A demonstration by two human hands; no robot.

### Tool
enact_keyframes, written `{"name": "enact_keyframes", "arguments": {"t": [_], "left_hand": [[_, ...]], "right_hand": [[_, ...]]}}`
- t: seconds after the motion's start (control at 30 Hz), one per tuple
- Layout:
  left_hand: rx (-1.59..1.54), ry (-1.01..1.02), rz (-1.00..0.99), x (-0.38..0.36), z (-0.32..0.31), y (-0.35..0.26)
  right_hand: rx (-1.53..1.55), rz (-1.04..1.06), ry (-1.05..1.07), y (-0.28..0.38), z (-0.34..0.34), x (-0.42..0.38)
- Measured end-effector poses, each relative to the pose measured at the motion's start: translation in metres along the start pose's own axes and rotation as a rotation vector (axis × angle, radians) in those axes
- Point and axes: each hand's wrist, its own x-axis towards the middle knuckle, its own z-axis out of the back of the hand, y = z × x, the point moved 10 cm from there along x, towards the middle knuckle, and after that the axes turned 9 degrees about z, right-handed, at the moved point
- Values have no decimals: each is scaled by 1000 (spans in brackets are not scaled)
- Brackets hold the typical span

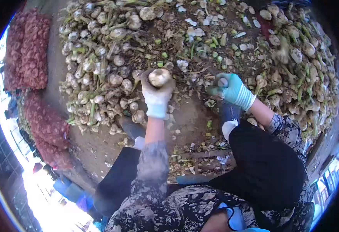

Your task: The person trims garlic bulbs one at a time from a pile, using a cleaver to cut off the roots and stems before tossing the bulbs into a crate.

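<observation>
In the head view my left hand (156,98), in a dirty white glove, is closed around a garlic bulb (159,77). The bulb's pale round side faces up between the fingers. My right hand (236,91) wears a green and white striped glove. Its fingers are wrapped round something with a rounded, greyish end (223,82); the rest of it is hidden, and I cannot make out its kind. The hands are apart, above ground littered with cut green stem pieces (215,54) and dry skins.
A large heap of garlic with stems (99,69) lies to the left, another heap (293,69) to the right. Red mesh sacks of garlic (28,48) line the far left. My shoes (230,112) rest on the dirt between the heaps.
</observation>
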Motion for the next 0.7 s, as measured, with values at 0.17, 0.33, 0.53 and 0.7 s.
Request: {"name": "enact_keyframes", "arguments": {"t": [0.17,0.33,0.53,0.7], "left_hand": [[633,223,-195,-70,-75,18],[1020,347,-421,-90,-86,22],[766,271,-237,-98,-85,29],[1091,322,-444,-120,-103,21]], "right_hand": [[-376,358,173,83,-10,-1],[-511,309,307,78,-25,3],[-558,273,361,70,-26,-6],[-599,54,286,20,-1,6]]}}
